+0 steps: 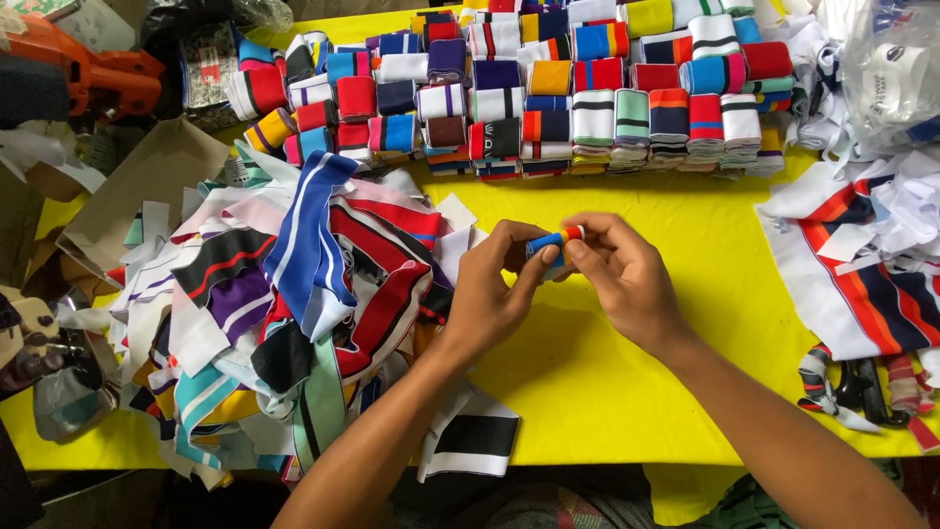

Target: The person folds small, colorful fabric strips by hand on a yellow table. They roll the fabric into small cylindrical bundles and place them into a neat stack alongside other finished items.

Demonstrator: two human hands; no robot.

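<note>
We see the small folded strip of ribbed fabric, blue with orange, red and white bands, pinched right between both hands above the yellow counter. The left hand closes its grip on the blue end, thumb and forefinger curled tight over it. The right hand meets it from the other side, its fingertips pressed onto the orange and red end, so the strip bridges the two grips and sits just clear of the counter surface. Both forearms reach in from the lower edge of the view.

Moving outward, to the left of the left hand lies a loose heap of striped fabric strips, blue, white, red, black and purple, spilling over the counter's near edge. One black and white piece hangs at the near edge beside the left forearm. Across the far side we see rows of neatly folded striped pieces, stacked side by side. To the right, well apart from the hands, lie wide white bands with orange and navy stripes. An orange tool sits at the far left corner.
</note>
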